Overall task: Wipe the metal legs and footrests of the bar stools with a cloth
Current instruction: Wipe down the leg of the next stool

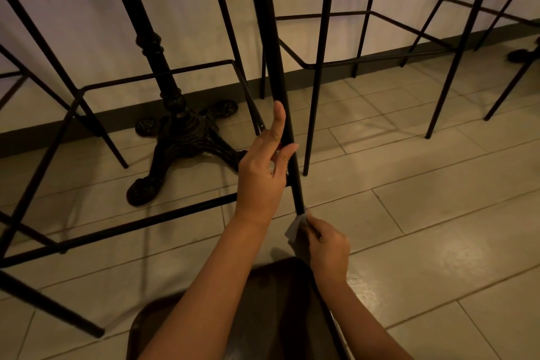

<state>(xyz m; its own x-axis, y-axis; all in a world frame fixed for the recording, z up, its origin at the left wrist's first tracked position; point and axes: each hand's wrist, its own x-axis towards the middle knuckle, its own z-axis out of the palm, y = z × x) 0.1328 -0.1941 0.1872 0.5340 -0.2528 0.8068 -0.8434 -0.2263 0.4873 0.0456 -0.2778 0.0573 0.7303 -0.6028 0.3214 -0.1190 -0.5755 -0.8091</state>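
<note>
Black metal stool leg [277, 73] slants over the tiled floor [438, 213]; left hand [263, 175] steadies it, fingers loosely curled, while right hand [324, 248] pinches a small pale cloth [295, 226] against its lower part.

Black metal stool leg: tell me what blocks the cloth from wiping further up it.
The left hand grips the black metal stool leg just above the pale cloth, pinched in the right hand.

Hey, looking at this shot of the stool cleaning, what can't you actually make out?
Head view only:
- Cloth: mostly hidden inside the right hand.
- Stool leg: top cut off by the frame edge, lower part behind the right hand.
- Left hand: palm side hidden, grip unclear.
</note>
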